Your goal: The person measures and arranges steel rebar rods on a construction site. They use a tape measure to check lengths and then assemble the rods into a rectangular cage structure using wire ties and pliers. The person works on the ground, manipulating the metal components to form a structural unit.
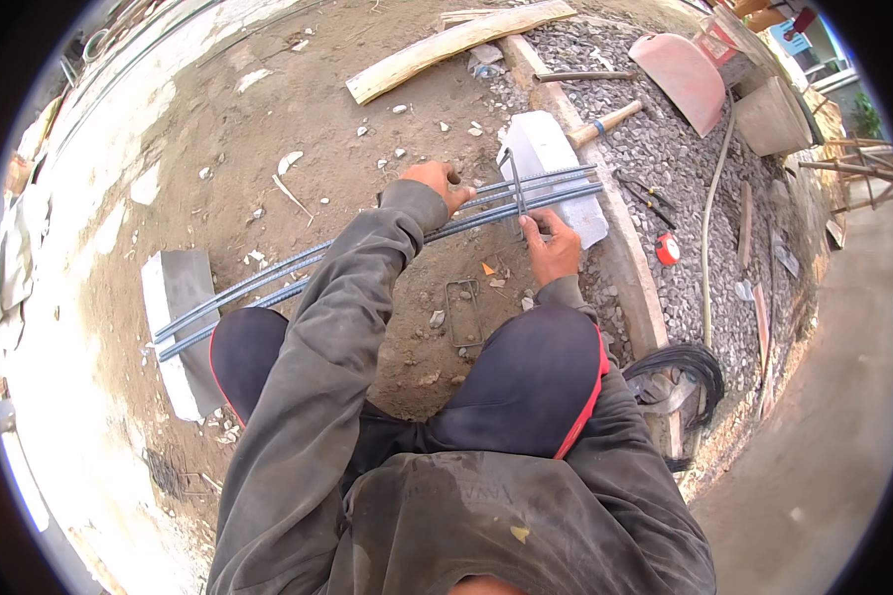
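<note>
Several long ribbed steel rebars (268,283) lie side by side across two light grey blocks, the left block (184,288) and the right block (538,134). My left hand (435,185) is closed with curled fingers on the rebars, a little left of the right block. My right hand (553,248) pinches a thin rectangular metal stirrup (517,178), which stands tilted around or against the bars at the right block; I cannot tell which bars pass through it. Another rectangular stirrup (450,315) lies flat on the dirt between my knees.
A low concrete edge (637,263) borders gravel on the right. There lie a wooden-handled hammer (610,123), pliers (653,203), a red tape measure (668,249) and a coil of black wire (702,365). A plank (446,55) lies ahead; a bucket (772,117) stands far right.
</note>
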{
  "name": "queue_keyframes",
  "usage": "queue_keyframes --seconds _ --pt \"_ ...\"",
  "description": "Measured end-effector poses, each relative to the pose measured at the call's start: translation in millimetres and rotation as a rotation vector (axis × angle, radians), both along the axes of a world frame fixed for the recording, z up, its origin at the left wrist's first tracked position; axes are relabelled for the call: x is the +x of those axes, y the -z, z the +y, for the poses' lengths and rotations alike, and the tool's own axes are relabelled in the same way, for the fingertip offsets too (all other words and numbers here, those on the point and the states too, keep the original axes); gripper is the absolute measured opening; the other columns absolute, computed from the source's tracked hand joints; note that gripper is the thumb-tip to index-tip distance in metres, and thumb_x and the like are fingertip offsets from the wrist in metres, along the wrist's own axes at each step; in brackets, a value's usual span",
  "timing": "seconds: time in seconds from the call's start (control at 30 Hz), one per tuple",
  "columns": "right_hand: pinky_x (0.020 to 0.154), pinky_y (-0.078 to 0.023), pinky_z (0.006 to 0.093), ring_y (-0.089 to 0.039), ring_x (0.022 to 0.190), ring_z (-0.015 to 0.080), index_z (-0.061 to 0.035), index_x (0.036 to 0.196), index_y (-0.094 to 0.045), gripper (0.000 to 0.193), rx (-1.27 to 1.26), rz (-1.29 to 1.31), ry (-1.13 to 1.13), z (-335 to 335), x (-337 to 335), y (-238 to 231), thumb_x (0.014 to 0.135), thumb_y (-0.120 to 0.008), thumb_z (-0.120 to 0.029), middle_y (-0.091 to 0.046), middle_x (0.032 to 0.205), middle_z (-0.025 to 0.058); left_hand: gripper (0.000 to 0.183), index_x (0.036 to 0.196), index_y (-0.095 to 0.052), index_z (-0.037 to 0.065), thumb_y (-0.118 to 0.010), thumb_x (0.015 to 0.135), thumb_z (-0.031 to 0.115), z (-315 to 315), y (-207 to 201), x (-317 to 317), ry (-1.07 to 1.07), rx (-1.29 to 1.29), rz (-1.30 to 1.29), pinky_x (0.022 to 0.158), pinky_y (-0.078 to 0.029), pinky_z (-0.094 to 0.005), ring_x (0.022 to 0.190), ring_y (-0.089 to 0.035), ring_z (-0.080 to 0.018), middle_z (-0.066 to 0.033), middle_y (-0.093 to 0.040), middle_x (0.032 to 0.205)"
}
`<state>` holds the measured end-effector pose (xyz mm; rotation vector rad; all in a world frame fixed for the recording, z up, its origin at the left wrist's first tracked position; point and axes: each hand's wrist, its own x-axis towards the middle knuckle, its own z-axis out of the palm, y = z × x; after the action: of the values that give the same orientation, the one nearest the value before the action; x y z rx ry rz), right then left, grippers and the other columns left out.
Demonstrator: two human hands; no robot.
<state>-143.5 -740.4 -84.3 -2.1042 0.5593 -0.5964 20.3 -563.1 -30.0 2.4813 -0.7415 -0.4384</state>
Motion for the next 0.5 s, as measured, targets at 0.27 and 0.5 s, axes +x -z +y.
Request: queue_keyframes --seconds 0.27,0.5 --pt "0.065 -0.053 0.0338 -0.065 0.07 0.0157 0.0062 0.095 -0.071 0.036 0.397 0.116 0.012 -32.7 0.0 13.0 0.091 -0.071 -0.03 -0.07 0.08 0.0099 0.029 0.098 -0.078 0.008 -0.075 0.086 0.034 -23.4 35.5 18.4 -0.041 -0.122 0.301 0.079 -0.054 -0.037 0.082 -0.072 -0.0253 -0.013 -0.075 0.088" --pt "0.053 -0.057 0.0288 -0.067 0.072 0.0142 0.0066 0.103 -0.069 0.038 0.475 0.192 0.031 -22.7 7.2 5.7 0.094 -0.068 -0.03 -0.069 0.085 0.0075 0.029 0.099 -0.078 0.009 -0.074 0.086 0.034 -21.6 47.0 59.2 -0.174 -0.167 0.231 0.082 -0.054 -0.0379 0.087 -0.072 -0.0283 -0.0141 -0.075 0.091"
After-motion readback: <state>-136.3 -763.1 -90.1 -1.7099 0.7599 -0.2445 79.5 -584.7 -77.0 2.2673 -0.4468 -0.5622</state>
